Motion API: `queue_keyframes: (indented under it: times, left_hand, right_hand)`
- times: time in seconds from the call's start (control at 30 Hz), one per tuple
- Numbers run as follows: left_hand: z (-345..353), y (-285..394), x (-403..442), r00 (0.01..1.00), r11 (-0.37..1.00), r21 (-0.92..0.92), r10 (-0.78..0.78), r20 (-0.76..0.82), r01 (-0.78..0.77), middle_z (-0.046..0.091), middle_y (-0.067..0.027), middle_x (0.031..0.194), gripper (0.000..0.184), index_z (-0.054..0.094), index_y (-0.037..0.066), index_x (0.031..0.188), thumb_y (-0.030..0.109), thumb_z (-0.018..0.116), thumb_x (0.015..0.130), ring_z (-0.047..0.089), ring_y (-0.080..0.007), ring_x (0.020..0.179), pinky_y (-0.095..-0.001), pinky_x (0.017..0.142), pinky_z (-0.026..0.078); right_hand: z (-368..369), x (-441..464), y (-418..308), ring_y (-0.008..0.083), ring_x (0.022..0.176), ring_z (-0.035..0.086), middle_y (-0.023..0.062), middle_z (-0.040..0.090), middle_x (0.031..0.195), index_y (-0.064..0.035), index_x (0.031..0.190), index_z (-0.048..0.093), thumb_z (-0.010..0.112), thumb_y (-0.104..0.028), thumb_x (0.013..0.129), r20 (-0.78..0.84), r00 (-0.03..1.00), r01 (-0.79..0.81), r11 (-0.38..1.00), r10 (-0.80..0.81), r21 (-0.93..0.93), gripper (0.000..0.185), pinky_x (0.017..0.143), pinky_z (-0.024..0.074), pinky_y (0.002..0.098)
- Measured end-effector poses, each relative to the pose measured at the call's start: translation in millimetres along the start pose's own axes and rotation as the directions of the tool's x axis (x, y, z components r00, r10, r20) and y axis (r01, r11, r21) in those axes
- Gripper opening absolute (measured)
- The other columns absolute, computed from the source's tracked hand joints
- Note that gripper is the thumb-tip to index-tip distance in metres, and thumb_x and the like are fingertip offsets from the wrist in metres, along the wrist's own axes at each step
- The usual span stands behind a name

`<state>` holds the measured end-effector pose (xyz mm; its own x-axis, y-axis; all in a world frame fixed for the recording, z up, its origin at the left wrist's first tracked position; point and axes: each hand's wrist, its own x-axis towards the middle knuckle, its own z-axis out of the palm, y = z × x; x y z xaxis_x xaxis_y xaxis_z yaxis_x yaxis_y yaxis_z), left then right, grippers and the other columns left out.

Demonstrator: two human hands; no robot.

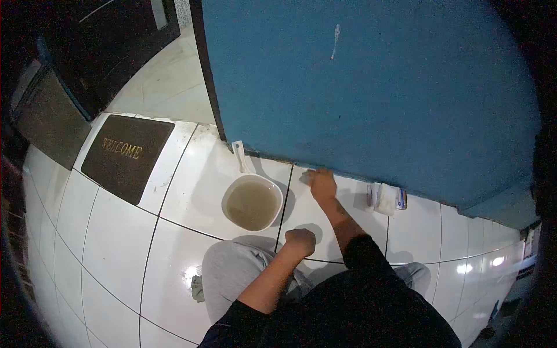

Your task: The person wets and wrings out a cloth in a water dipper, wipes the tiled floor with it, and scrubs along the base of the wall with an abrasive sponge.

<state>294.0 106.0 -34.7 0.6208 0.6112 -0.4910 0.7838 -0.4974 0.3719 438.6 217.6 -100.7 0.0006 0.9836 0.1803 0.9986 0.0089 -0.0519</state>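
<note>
My right hand (322, 184) is at the foot of the blue wall (371, 87), fingers curled in and low to the floor. A small greyish patch shows at its fingertips; whether that is a cloth or shadow, I cannot make out. My left hand (300, 242) is closed in a fist near my knee, with nothing visible in it. Left of both hands stands a white water dipper (225, 216) holding cloudy brownish water (252, 206). Its handle (239, 156) points toward the wall.
To the right, a small box with a white piece against it (386, 199) lies by the wall. A dark "WELCOME" mat (127, 156) is at left on the white tiles (113, 243). A crumpled grey-green cloth (198, 288) lies beside my leg.
</note>
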Motion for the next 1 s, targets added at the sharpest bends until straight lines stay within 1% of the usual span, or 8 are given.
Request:
queue_keyframes:
  times: [0.13,0.33,0.43,0.5,0.53,0.67,0.73,1.0]
  left_hand:
    - [4.8,1.4,6.1,1.000,1.000,-0.005,-0.017,0.017,0.017,0.064,-0.0100,0.091,0.021,0.067,0.008,0.086,0.012,0.052,0.071,0.062,-0.0240,0.087,-0.0372,0.068,0.048]
    - [0.3,3.4,0.4,0.998,0.998,-0.056,0.043,0.045,-0.040,0.063,-0.0160,0.094,0.026,0.064,0.003,0.089,0.016,0.052,0.071,0.061,-0.0302,0.088,-0.0420,0.075,0.049]
    - [-3.0,6.8,1.0,0.997,0.999,-0.042,-0.003,0.076,0.006,0.063,-0.0154,0.094,0.025,0.064,0.003,0.088,0.015,0.052,0.070,0.061,-0.0294,0.088,-0.0423,0.073,0.049]
    - [-1.9,6.4,1.3,0.999,0.999,-0.044,0.023,0.043,-0.021,0.063,-0.0154,0.093,0.024,0.064,0.003,0.087,0.015,0.051,0.071,0.061,-0.0293,0.087,-0.0421,0.073,0.049]
    - [-2.1,5.2,0.3,0.999,0.998,-0.046,0.045,0.010,-0.045,0.063,-0.0153,0.092,0.024,0.064,0.003,0.086,0.015,0.051,0.071,0.061,-0.0292,0.086,-0.0419,0.072,0.049]
    - [-7.0,5.5,-2.3,0.999,1.000,-0.022,0.018,0.028,-0.018,0.063,-0.0157,0.089,0.022,0.064,0.003,0.084,0.015,0.051,0.071,0.062,-0.0296,0.085,-0.0415,0.071,0.050]
    - [-4.0,1.6,0.9,0.999,0.998,-0.044,0.042,0.007,-0.041,0.063,-0.0167,0.089,0.023,0.065,0.002,0.084,0.015,0.050,0.072,0.062,-0.0304,0.084,-0.0416,0.070,0.050]
    - [4.9,7.3,2.4,1.000,0.999,-0.032,0.016,0.003,-0.016,0.063,-0.0172,0.088,0.023,0.065,0.002,0.085,0.015,0.052,0.071,0.062,-0.0305,0.083,-0.0414,0.072,0.050]
  right_hand:
    - [-28.6,-80.4,-8.9,0.0306,0.091,0.047,0.0109,0.050,0.100,-0.0142,0.105,0.059,0.063,-0.012,0.070,0.012,1.000,-0.022,0.968,0.019,0.249,0.035,0.079,0.0415,0.0393]
    - [-32.5,-88.0,-9.2,0.0306,0.098,0.044,0.0094,0.049,0.100,-0.0164,0.108,0.054,0.059,-0.010,0.072,0.049,0.997,0.051,0.982,-0.061,0.181,0.037,0.085,0.0418,0.0392]
    - [-28.7,-47.3,-6.7,0.0314,0.094,0.047,0.0095,0.049,0.098,-0.0161,0.103,0.057,0.060,-0.015,0.072,0.025,0.995,-0.100,0.967,0.097,0.235,0.031,0.081,0.0442,0.0422]
    - [-12.4,-16.5,2.5,0.0316,0.095,0.048,0.0099,0.050,0.101,-0.0157,0.101,0.058,0.061,-0.019,0.073,-0.059,0.995,-0.072,0.992,0.079,0.107,0.029,0.081,0.0443,0.0425]
    - [-17.1,-2.1,1.3,0.0309,0.099,0.047,0.0109,0.050,0.107,-0.0172,0.104,0.057,0.062,-0.024,0.073,0.063,0.985,-0.169,0.981,0.163,0.098,0.031,0.082,0.0444,0.0419]
    - [-6.1,17.9,7.5,0.0305,0.099,0.048,0.0108,0.050,0.108,-0.0177,0.105,0.058,0.062,-0.026,0.074,0.028,0.986,-0.162,0.987,0.162,-0.015,0.033,0.080,0.0450,0.0417]
    - [-12.6,4.4,5.1,0.0303,0.087,0.050,0.0107,0.052,0.098,-0.0148,0.105,0.061,0.065,-0.019,0.072,0.030,0.990,-0.142,0.988,0.140,0.067,0.034,0.078,0.0435,0.0386]
    - [-45.0,-107.9,-11.9,0.0301,0.086,0.048,0.0079,0.050,0.097,-0.0149,0.105,0.060,0.065,-0.013,0.069,0.054,0.998,-0.057,0.965,0.044,0.257,0.036,0.078,0.0439,0.0391]
